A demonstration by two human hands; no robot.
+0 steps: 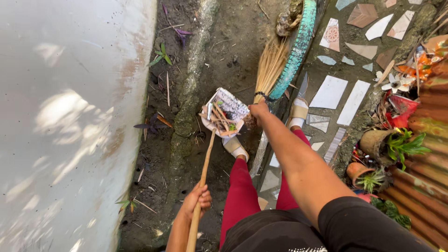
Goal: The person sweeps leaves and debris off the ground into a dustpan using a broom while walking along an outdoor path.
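We see dustpan (225,113) on dirt at 12 o'clock from body, full of twigs. Left hand (197,201) clenched on its long stick (204,175), axis 6 to 12. Right hand (258,110) nearer, probably gripping broom (270,65) at 1 o'clock; fingers hidden.

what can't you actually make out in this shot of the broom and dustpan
Head view only:
- Dustpan: its pan surface lies under twigs and litter.
- Broom: the right hand covers the grip, and the bristle tips run behind the teal tyre edging.
- Wooden handle: its lower end is cut off by the bottom edge, below the left hand.
- Potted plants: partly hidden by rusty corrugated sheet.
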